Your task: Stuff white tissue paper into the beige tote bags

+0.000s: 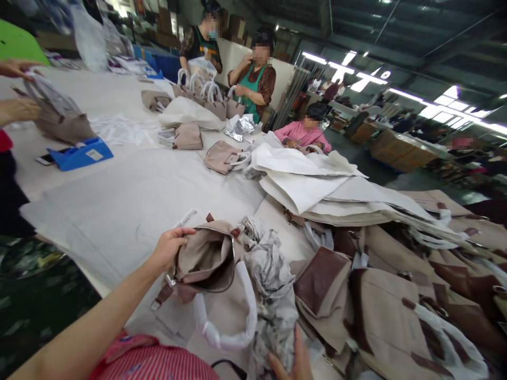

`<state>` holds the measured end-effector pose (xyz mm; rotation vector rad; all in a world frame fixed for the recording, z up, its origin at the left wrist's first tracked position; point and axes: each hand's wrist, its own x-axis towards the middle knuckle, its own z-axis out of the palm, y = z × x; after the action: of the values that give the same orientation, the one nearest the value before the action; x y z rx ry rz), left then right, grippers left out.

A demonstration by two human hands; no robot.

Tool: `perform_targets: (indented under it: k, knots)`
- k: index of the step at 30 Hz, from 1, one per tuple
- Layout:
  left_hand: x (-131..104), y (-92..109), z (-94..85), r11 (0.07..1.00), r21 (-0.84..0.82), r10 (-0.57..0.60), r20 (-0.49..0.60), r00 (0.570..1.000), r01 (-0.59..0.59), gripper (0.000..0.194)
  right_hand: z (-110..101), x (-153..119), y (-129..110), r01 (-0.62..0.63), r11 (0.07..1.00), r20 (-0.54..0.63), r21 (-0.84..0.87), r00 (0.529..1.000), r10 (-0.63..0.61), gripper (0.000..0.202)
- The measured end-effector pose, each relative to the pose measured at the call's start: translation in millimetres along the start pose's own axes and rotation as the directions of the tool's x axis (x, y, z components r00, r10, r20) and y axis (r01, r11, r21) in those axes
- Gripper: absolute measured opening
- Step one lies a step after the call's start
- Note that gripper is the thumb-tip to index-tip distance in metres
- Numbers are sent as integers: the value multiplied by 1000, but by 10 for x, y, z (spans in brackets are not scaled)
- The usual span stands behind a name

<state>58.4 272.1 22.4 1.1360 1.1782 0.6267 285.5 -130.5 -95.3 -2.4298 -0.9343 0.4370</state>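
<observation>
A beige handbag with brown leather trim lies unzipped in front of me, its mouth gaping towards me. My left hand grips the left side of its rim, thumb and fingers closed on the fabric. A carry handle wrapped in white film loops down from the bag. Along the bag's right side runs a long wad of crumpled grey paper. At its lower end my right hand is closed around the paper, partly cut off by the frame's bottom edge.
Many beige and brown bags are heaped at the right, under white sheets. A blue tape dispenser stands at the left, near a co-worker's hands holding a bag. Other people work across the table.
</observation>
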Motion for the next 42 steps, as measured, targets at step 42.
perform_targets:
  k: [42]
  knots:
    - [-268, -672, 70, 659, 474, 498, 305, 811, -583, 73, 359, 1457, -2974, 756, 590, 859, -283, 473, -195, 31]
